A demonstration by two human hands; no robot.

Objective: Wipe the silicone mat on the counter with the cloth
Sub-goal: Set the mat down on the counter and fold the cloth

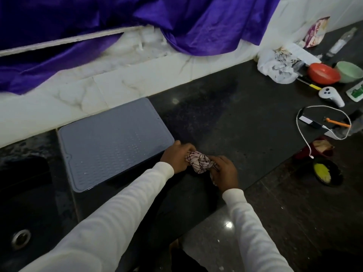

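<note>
Patterned cloth [200, 161] bunched, clamped between left hand [175, 155] and right hand [225, 172], held just right of silicone mat [110, 142]. Mat laid flat on dark surface [225, 118]. Mat not yet touched by cloth; wiping judged still to be done.

A home kitchen is indicated: a dark stone counter [225, 118], a sink [21, 203] at lower left, bowls [324, 73] at upper right.

No legible text, packet [316, 32] against the wall printed but blurred, green-and-white sachet [356, 90] unreadable
</note>
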